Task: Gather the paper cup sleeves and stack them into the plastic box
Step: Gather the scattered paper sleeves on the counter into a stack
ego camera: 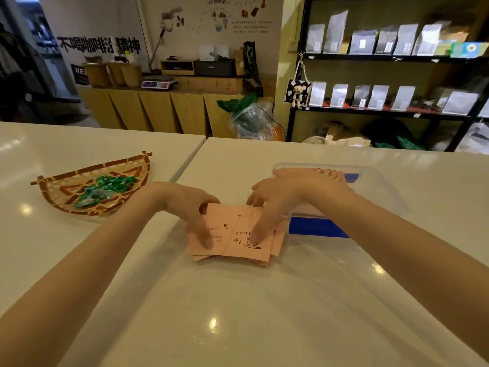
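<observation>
A loose pile of flat pink paper cup sleeves, printed with coffee drawings, lies on the white counter just left of a clear plastic box with blue clips. More pink sleeves lie stacked inside the box. My left hand grips the pile's left edge, thumb behind and fingers pressing on top. My right hand holds the pile's right side, one finger pressing the top sleeve near the cup drawing. My right forearm crosses over the box's near end.
A woven half-round basket of green-wrapped candies sits on the counter to the left. A seam splits the counter into two slabs. Beyond the far edge stand wooden cabinets and black shelves with bags.
</observation>
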